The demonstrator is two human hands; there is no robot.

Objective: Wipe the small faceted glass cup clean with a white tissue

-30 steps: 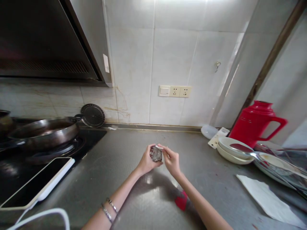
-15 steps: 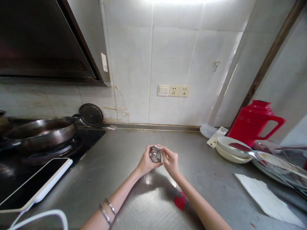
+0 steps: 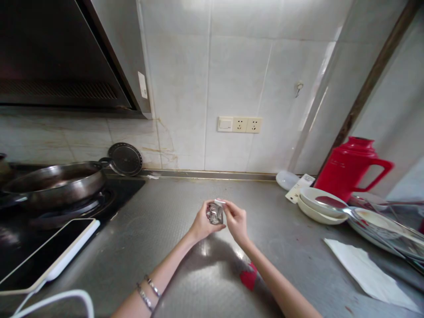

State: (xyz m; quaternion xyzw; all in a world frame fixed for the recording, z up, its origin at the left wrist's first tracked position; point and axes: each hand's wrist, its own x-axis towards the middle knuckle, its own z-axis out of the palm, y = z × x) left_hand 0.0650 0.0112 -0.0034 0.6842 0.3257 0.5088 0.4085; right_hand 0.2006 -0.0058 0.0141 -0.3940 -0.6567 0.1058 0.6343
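Observation:
Near the middle of the counter, my left hand (image 3: 202, 223) is wrapped round a small shiny, glass-like container (image 3: 215, 214), clear and greyish, with its open side facing me. My right hand (image 3: 236, 219) is pinched at the far right of its rim. Between the right fingertips a small white piece (image 3: 219, 202) shows, lying along the rim; what it is made of is too small to tell. Below, partly hidden by my right forearm, a red patch (image 3: 248, 277) lies on the counter.
A pan (image 3: 59, 179) stands on the stove at left, with a phone (image 3: 49, 256) and white cable in front. Along the right are stacked bowls (image 3: 323, 212), a red thermos jug (image 3: 347, 170), plates with utensils, and a white paper towel (image 3: 367, 274).
The right fingers have shifted slightly at the rim, and more of the white piece shows. The left hand stays round the container.

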